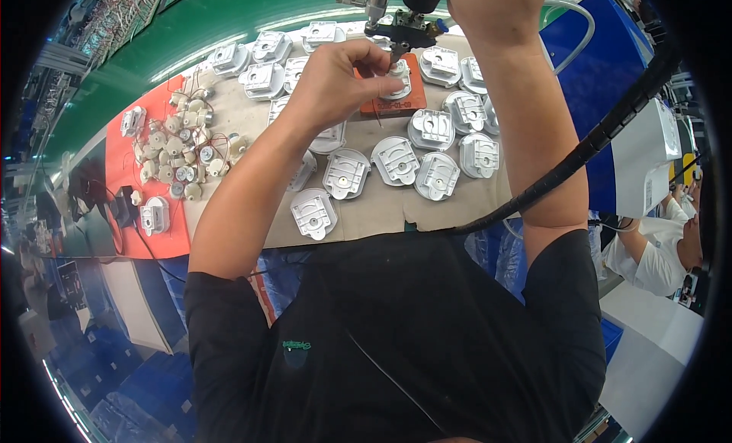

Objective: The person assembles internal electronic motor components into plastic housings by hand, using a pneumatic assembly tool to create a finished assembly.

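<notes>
My left hand (343,81) reaches to an orange block fixture (408,100), thumb and fingers closed around a white plastic part (399,85) seated on it. A thin wire hangs from the part toward me. Directly above stands the metal tip of a black driver head (408,33), close to my fingertips. My right hand (496,12) is raised at the top edge, beside the black body of the driver; its fingers are out of sight. Several white plastic housings (396,161) lie around the fixture on a beige mat (366,214).
A pile of small cream motors with wires (179,149) covers an orange-red sheet (171,237) at the left. A black ribbed hose (587,146) arches past my right forearm. Blue equipment (595,62) stands at the right, where another person in a white sleeve (648,256) sits.
</notes>
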A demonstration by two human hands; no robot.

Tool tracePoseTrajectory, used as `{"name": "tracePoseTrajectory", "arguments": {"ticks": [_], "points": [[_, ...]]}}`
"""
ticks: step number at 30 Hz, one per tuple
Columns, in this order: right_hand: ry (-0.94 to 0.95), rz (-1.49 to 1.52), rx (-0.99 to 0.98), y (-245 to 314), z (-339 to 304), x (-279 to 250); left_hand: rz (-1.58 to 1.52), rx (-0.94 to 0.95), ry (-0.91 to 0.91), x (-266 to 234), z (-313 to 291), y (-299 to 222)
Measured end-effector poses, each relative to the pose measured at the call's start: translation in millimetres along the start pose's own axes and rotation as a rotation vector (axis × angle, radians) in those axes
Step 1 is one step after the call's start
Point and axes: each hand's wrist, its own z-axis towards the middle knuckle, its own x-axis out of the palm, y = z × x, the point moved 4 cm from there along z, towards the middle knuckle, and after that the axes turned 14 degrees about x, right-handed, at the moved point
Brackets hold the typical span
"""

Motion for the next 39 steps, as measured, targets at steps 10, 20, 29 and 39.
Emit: {"name": "tracePoseTrajectory", "arguments": {"ticks": [10, 20, 29, 39], "points": [[-0.023, -0.053, 0.027, -36, -7, 1, 0.427, 0.01, 0.168, -2, -4, 16], [-0.042, -0.104, 0.033, -56, -11, -2, 0.389, 0.001, 0.183, 8, 9, 31], [-0.031, -0.066, 0.132, -57, -14, 3, 0.376, -0.04, 0.241, 5, 18, 32], [-0.066, -0.097, 0.087, 9, 42, -10, 0.223, -0.062, 0.232, 8, 9, 42]]}}
